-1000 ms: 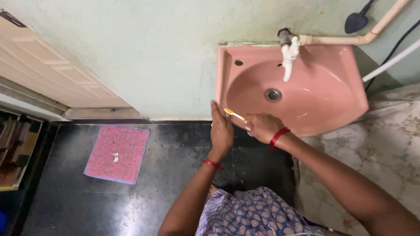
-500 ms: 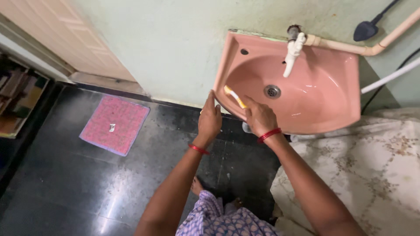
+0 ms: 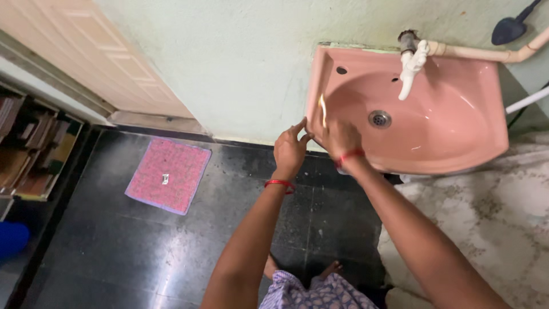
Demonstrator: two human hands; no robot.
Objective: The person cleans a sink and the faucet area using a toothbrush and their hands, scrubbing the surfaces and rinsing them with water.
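My right hand [image 3: 340, 139] grasps a slim yellow plastic toothbrush [image 3: 322, 110] over the front-left rim of the pink ceramic basin [image 3: 486, 97]. My left hand [image 3: 290, 150] is beside it, fingers loose, holding nothing.

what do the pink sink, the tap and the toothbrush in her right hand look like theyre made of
Sink: looks like glazed ceramic, pink, with glossy highlights along the bowl, though moulded plastic cannot be ruled out.
Tap: seems to be white plastic, matte, joined to a dull grey fitting.
Toothbrush: probably plastic, yellow and white; it is blurred, so the finish is unclear.
Right hand grips it.
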